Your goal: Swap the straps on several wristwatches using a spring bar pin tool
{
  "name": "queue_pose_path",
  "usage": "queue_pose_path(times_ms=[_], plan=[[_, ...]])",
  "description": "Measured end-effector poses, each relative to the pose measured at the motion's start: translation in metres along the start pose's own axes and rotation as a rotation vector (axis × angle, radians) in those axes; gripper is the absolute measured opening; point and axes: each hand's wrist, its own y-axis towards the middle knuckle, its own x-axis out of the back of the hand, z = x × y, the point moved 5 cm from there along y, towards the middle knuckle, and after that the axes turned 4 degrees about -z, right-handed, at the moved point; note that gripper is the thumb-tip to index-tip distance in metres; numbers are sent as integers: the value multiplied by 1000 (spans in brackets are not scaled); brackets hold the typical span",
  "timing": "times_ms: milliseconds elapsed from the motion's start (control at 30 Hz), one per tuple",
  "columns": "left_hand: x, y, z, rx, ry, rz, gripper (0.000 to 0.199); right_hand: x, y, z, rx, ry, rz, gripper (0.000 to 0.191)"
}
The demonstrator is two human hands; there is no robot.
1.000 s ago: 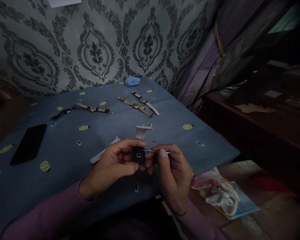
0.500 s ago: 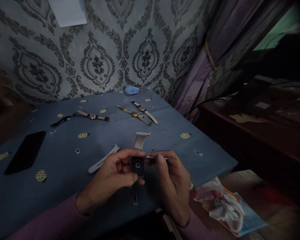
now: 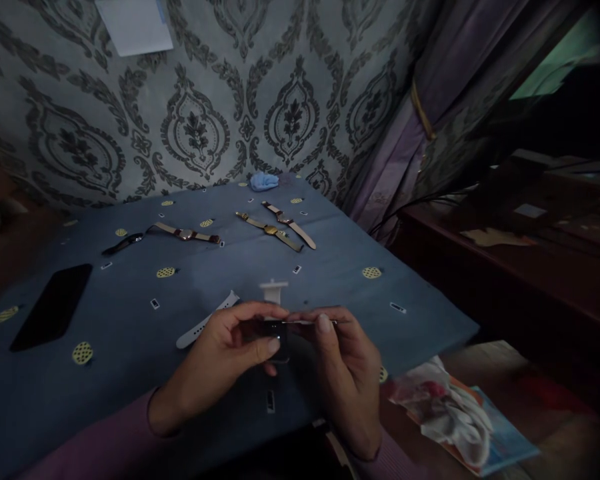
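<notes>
My left hand (image 3: 225,350) is closed around the dark case of a smartwatch (image 3: 283,352), its thumb across the underside with the round sensor. A short white band (image 3: 273,292) sticks out beyond the watch's far edge. My right hand (image 3: 347,373) pinches a thin metal tool (image 3: 303,323) between thumb and fingers, its tip against the watch's edge near the left fingertips. Whether the tip sits inside a slot I cannot tell. Beside my left hand a loose white watch strap (image 3: 200,327) with holes lies on the blue tablecloth (image 3: 130,387).
Several wristwatches lie farther back, among them a gold watch (image 3: 270,230) and a brown-strapped watch (image 3: 186,235). A black phone (image 3: 53,307) is at the left. A blue crumpled cloth (image 3: 264,181) rests by the wall. To the right stand a dark desk (image 3: 445,260) and plastic packaging (image 3: 445,407).
The watch has tilted in my left hand, so its back shows less and the white band has dipped lower. My left thumb has moved over the sensor; the tool stays at the edge.
</notes>
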Motion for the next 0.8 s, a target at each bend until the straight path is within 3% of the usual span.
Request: queue_pose_path(times_ms=[433, 800], plan=[[0, -5, -2, 42, 68, -58, 44, 1, -11, 12, 116, -110, 28, 20], [1, -8, -5, -8, 186, -58, 44, 0, -13, 16, 212, -201, 30, 17]])
